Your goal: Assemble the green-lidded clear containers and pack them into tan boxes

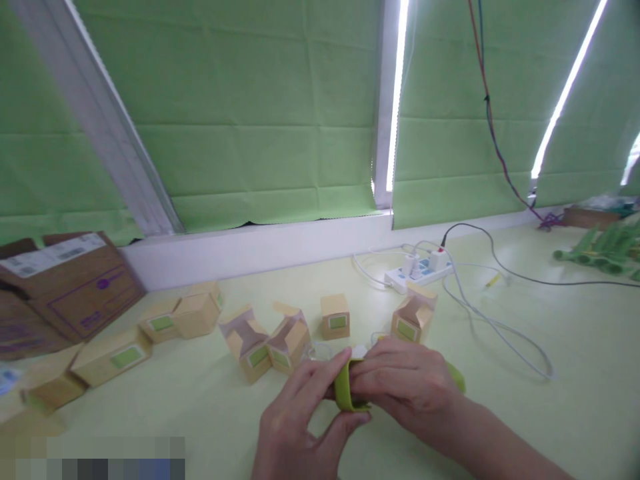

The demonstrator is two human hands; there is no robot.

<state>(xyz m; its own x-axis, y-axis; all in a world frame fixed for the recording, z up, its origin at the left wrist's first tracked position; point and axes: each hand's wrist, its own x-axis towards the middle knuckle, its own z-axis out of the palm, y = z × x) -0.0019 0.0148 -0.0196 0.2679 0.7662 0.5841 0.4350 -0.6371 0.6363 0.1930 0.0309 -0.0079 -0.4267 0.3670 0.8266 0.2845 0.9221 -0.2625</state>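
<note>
Left hand: low centre of view, thumb and forefinger pinched on the near end of a green strap, other fingers loosely curled.
Right hand: laid over the strap from the right, fingers closed around its middle; fingertips meet those of the left hand.
Green strap: bent into a curve between the two hands, held just above the worktop; its far end shows past the right hand's knuckles. A small white part sits at its top edge; detail too blurred to read.
Small cartons: a row of tan boxes with green labels beyond the hands. One closed box stands upright at centre; two open-flapped boxes lie touching to its left; another open box stands to its right.
Further cartons: several closed, lying along the left.
Shipping box: brown, far left.
Power strip: white, near the wall, cables trailing right.
Green items: pile at far right, kind unclear.
</note>
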